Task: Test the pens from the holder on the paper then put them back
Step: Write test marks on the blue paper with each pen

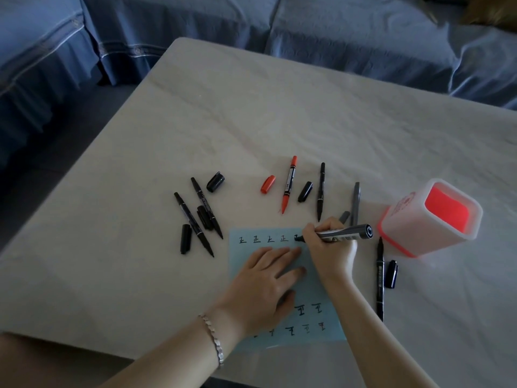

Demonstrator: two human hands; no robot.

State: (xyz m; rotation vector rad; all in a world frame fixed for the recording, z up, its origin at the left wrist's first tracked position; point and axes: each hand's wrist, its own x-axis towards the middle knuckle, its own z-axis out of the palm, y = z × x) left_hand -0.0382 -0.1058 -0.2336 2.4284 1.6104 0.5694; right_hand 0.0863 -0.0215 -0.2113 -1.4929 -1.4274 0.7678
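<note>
A light blue paper [243,264] lies near the table's front edge, with rows of small written marks on it. My left hand [265,284] rests flat on the paper, fingers spread. My right hand [327,245] grips a thick black marker [347,233] whose tip touches the paper's top right corner. The pen holder [430,219], white with a red inside, stands to the right and looks empty. Uncapped pens lie around: two black pens [195,222] on the left, a red pen [288,186], a black pen [321,191], a grey pen [355,203] and a black pen [380,278] on the right.
Loose caps lie among the pens: black caps [215,182], [185,238], [305,191], [391,274] and a red cap [268,184]. The table [279,107] has a pale cloth over it. A blue sofa [335,32] runs behind it.
</note>
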